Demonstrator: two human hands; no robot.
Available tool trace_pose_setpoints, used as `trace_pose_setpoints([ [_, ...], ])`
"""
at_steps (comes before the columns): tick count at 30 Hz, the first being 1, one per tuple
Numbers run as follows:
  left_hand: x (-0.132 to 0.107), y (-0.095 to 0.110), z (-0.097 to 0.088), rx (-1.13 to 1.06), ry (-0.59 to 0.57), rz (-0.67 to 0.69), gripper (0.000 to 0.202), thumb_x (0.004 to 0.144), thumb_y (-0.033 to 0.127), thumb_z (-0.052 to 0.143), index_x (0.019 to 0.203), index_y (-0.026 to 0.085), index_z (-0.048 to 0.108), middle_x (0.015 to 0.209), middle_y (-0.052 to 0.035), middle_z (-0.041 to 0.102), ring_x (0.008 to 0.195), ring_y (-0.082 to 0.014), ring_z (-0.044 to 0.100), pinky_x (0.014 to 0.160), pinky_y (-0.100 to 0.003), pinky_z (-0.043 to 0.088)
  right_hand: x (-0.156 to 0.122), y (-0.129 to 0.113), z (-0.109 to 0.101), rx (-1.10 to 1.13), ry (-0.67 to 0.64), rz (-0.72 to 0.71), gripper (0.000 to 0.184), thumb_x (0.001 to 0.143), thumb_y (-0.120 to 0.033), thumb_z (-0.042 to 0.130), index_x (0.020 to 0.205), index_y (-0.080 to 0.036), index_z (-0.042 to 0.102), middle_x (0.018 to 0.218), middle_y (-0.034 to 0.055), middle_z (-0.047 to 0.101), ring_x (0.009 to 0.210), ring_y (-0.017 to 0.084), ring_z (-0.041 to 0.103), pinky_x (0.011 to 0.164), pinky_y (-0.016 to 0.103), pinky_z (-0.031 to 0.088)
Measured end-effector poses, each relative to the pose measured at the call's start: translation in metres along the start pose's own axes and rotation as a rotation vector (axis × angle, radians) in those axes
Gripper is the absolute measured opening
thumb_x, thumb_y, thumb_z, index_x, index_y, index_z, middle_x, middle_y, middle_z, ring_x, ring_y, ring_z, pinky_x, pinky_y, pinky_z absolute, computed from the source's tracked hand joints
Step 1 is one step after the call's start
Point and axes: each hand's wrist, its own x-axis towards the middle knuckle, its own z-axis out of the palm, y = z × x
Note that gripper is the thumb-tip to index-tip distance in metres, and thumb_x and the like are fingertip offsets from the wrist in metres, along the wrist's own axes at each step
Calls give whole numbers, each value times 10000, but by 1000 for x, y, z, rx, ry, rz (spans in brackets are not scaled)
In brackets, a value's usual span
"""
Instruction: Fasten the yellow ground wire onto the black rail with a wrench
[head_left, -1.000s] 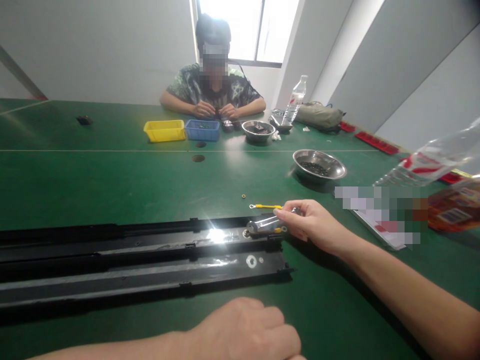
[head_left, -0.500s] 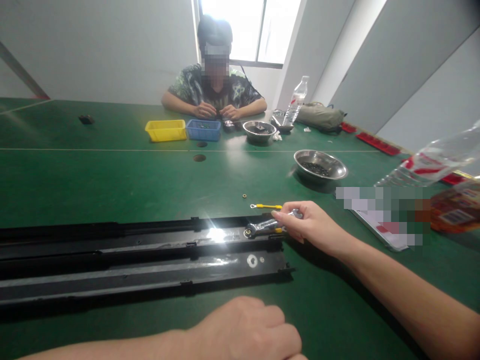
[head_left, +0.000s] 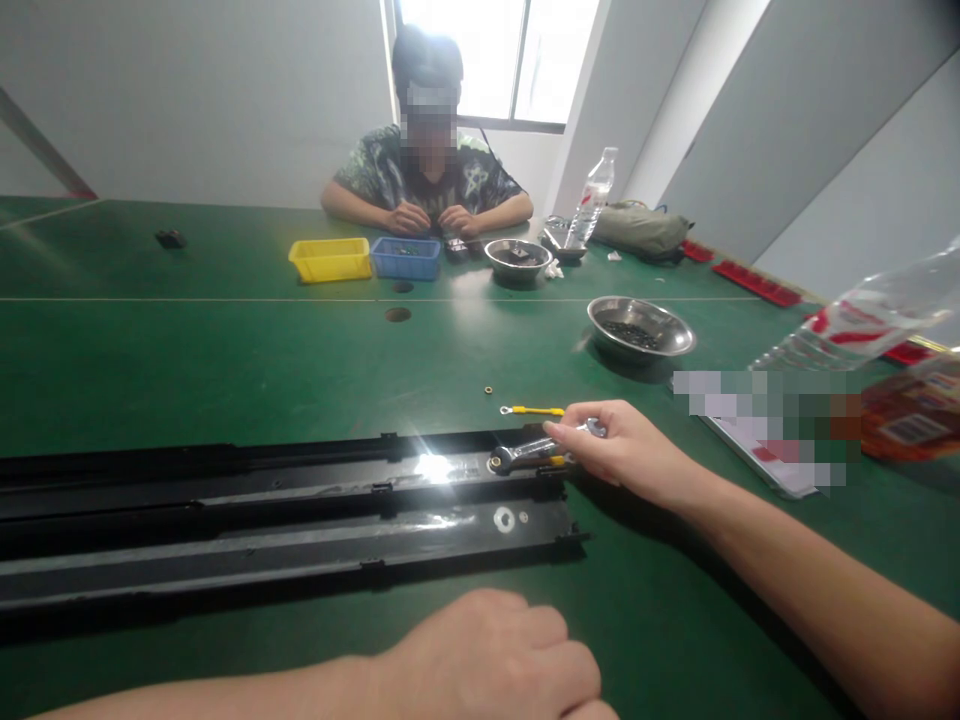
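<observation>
My right hand is closed around a metal combination wrench. The wrench's ring end sits over a small brass-coloured nut near the right end of the farther long black rail. A yellow wire with a ring terminal lies just behind the wrench, running under my fingers. The nearer black rail has a round bare metal patch near its end. In the foreground my left hand rests with its fingers curled into a fist; whatever it may hold is hidden.
A small brass nut lies behind the wire. Steel bowls, a yellow bin and a blue bin stand farther back. A bottle and a blurred-out phone-like slab are at right. Another person sits opposite.
Hardly anything differs: the view has shifted very slightly. The wrench stays on the nut in my right hand, and my left hand remains curled.
</observation>
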Motion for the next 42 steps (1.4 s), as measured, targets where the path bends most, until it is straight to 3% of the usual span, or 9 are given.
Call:
trace_pose_setpoints([
  [4,0,1,-1,6,17,0,188,966,247,637,838,210,504,690,54,449,593,-126,385,469,-291,246,1,2,-2,-6,-18,2,401,868,-545,730,740,-189,600,469,-61,447,424,87,356,410,222,214],
  [12,0,0,-3,37,-2,23,279,964,299,652,768,203,477,707,44,439,605,-124,379,469,-295,236,0,6,-8,-14,-54,-18,428,906,-572,682,740,-189,587,485,-50,472,430,89,368,420,231,228],
  [24,-1,-1,2,-6,-10,5,213,994,334,616,848,214,517,690,50,450,595,-124,379,481,-284,254,-2,3,-4,7,-25,-72,433,907,-564,691,716,-188,592,471,-42,508,433,97,412,450,245,264],
  [31,0,1,3,7,45,-11,195,965,228,630,825,210,496,694,54,452,596,-127,376,472,-291,237,0,1,-3,3,-35,-28,463,891,-613,684,731,-188,598,476,-55,467,430,88,374,426,239,226],
  [37,-1,0,3,-20,-43,-4,201,1000,350,605,871,218,527,689,46,456,605,-125,385,487,-294,244,5,2,-4,19,-75,9,459,854,-627,716,756,-190,617,498,-61,452,439,89,349,416,236,195],
  [42,-2,-1,3,-13,-68,-3,196,1013,361,586,887,222,532,680,46,448,604,-120,396,500,-284,263,5,-1,-5,19,-95,18,459,861,-627,711,763,-190,612,507,-61,449,449,90,347,420,238,192],
])
